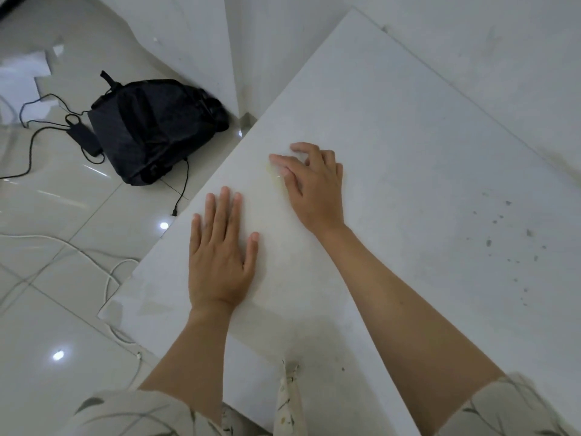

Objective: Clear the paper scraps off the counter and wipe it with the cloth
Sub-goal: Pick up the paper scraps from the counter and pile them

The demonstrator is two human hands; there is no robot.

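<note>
Both hands on counter [408, 152]: left hand [220, 256] flat, right hand [314, 184] clawed.

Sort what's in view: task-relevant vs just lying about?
Job:
counter
pale cloth or scrap, hard to tell which, under the right hand
left hand, flat on the counter
dark specks on the counter

Lying about:
black bag on the floor
power adapter with black cable
white cable
</note>
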